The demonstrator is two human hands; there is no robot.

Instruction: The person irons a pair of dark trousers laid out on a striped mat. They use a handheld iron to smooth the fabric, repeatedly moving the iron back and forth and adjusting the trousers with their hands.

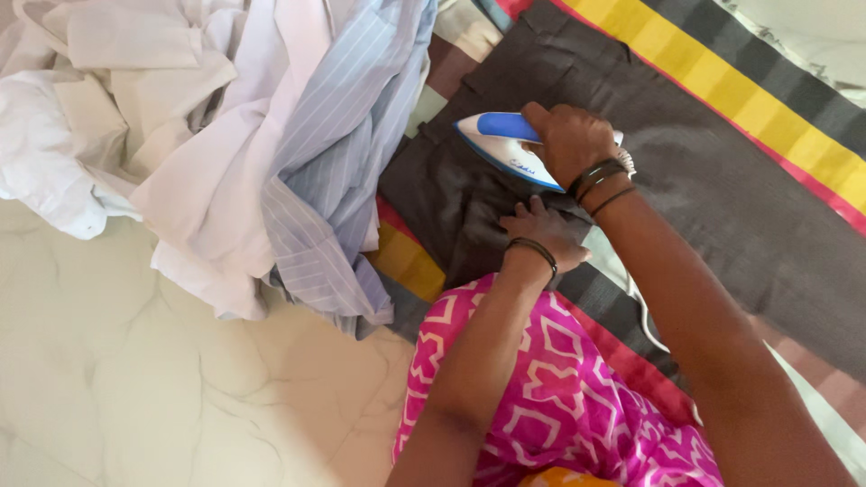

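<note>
Two hands work: the right hand [570, 137] has its fingers wrapped round the iron [502, 146], nose pointing left, while the left hand [539, 232] presses flat, fingers spread, on dark grey trousers [722, 194].

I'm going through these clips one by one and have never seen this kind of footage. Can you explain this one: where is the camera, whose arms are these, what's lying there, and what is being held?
There is one picture, taken by a camera worn on a person's head, looking down at their own arms. No machine is involved. The right hand grips the handle of a white and blue iron, which rests on a dark grey garment. The left hand lies flat on that garment just beside the iron. The garment is spread over a striped cloth on a pale floor. To the left sits a pile of white and light blue striped shirts. The pink patterned fabric below is the person's clothing.
</note>
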